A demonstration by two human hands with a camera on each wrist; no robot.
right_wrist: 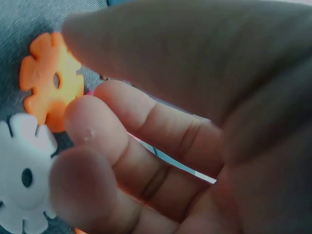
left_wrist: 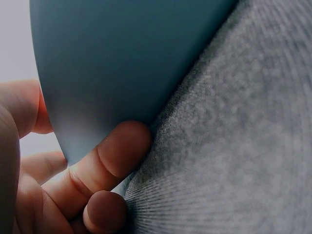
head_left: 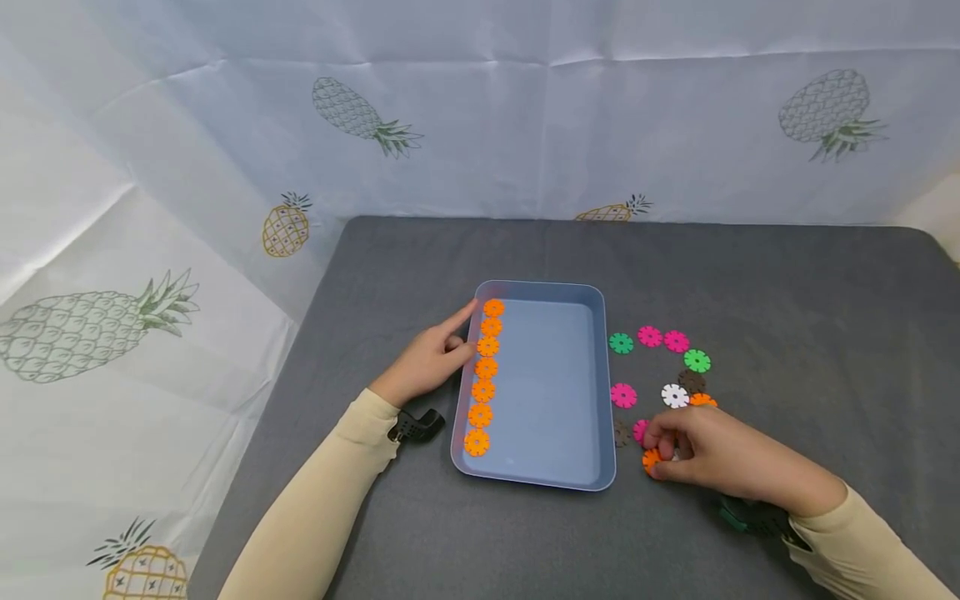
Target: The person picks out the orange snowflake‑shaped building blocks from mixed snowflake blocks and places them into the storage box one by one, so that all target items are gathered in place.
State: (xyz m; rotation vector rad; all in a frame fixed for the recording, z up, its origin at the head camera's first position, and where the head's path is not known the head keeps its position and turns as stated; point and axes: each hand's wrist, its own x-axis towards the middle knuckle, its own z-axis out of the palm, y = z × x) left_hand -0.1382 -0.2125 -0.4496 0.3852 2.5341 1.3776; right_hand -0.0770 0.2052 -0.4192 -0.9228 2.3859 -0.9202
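A blue-grey tray lies on the table with a column of several orange notched discs along its left side. My left hand grips the tray's left wall. In the left wrist view, the thumb reaches over the rim and other fingers press the outside. To the right of the tray, my right hand pinches an orange notched disc by its edge, thumb and index finger at its sides. A white disc lies beside it, partly hidden by the fingertips.
Right of the tray lie loose discs: pink, dark green, light green, brown, white and another orange one. A grey cloth covers the table. A pineapple-print curtain hangs behind.
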